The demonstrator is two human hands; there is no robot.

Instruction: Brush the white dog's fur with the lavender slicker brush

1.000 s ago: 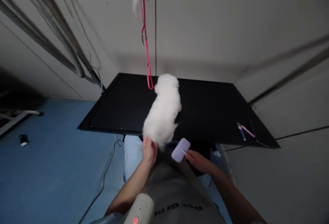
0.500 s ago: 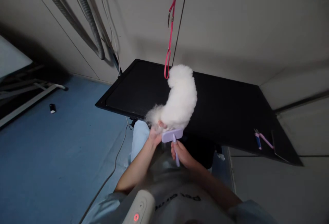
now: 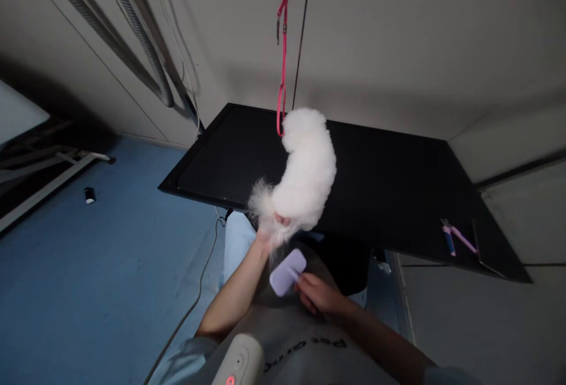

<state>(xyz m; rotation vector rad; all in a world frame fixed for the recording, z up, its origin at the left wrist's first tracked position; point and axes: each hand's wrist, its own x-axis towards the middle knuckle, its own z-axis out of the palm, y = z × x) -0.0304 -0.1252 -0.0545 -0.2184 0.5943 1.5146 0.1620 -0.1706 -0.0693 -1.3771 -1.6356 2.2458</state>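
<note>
Nearest, at the lower edge: pale handheld-style device (image 3: pixel 239 361) with a lit red mark; grey lettered apron (image 3: pixel 305 346) beside it. Right hand (image 3: pixel 323 296): grip closed round the handle of a lilac slicker brush (image 3: pixel 286 274), flat back of its head facing up. Brush head lies just below wispy fur; contact cannot be determined. Left hand (image 3: pixel 265 237): set in long fur at the rear of a fluffy white dog (image 3: pixel 308 167), fingertips partly showing; fur hides whether this grip is clenched or loose. Dog is on the black counter (image 3: pixel 384 184), rear at the near edge, head toward the far edge. Right end of counter: nail clippers (image 3: pixel 449 241), one handle blue, one pink. Beyond: pink leash (image 3: pixel 283 61) hanging just beside the dog's head; ribbed hose (image 3: pixel 165 91) at upper left, before the grey wall (image 3: pixel 398 37).
</note>
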